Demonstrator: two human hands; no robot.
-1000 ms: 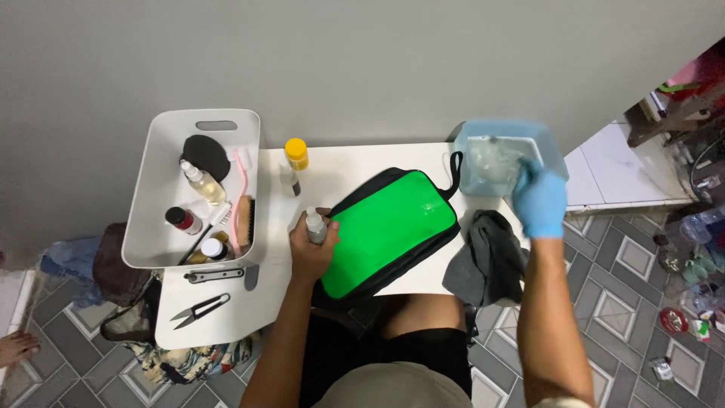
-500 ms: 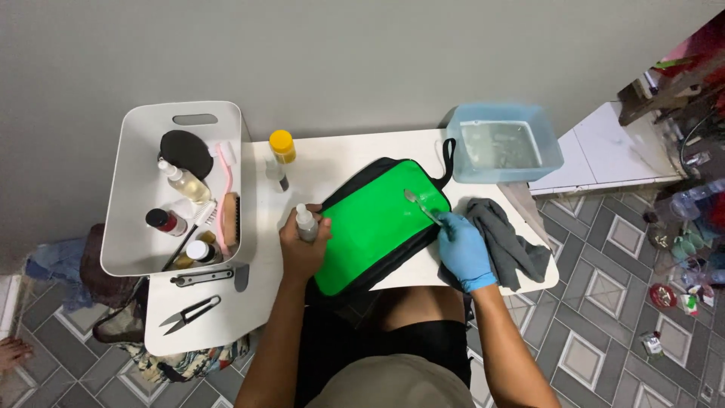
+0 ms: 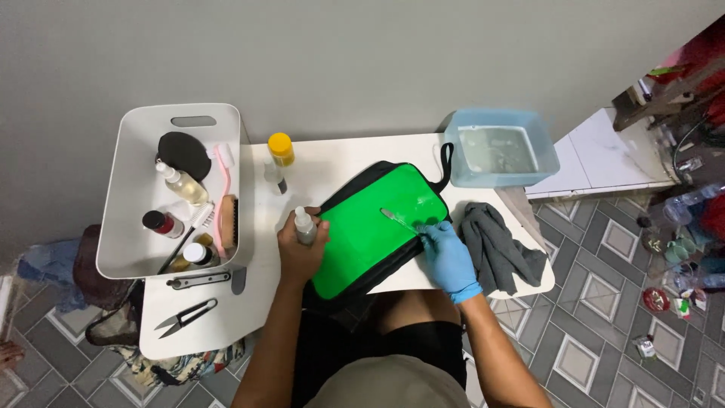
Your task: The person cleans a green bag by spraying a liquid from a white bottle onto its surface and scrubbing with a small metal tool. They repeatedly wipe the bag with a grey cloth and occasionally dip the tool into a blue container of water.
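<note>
- The green and black pouch (image 3: 377,230) lies flat and slanted across the middle of the white bench (image 3: 340,162), its black strap loop pointing toward the far right corner — flat so the green face is open to work on.
- The left hand (image 3: 300,253), bare, rests on the pouch's near-left edge, pinning it in place; its fingers are wrapped around a small clear spray bottle (image 3: 304,225) held upright with the nozzle up, ready to hand.
- The right hand (image 3: 447,257), in a blue glove, has its fingers pinched shut on the handle of a small brush (image 3: 399,219), whose head lies on the green face near the upper right; it looks like a toothbrush, but the head is too small to tell for certain.
- A pale blue tub of water (image 3: 500,155) stands at the bench's far right corner, just beyond the strap and within the gloved hand's reach.
- A grey cloth (image 3: 498,245) lies crumpled just beside the right hand.
- A yellow-capped bottle (image 3: 281,149) stands behind the pouch.
- A white caddy (image 3: 181,189) at the left holds bottles, a pink-handled brush and a wooden brush — supplies kept off the working area.
- Thread snips (image 3: 185,317) lie at the bench's near left.
</note>
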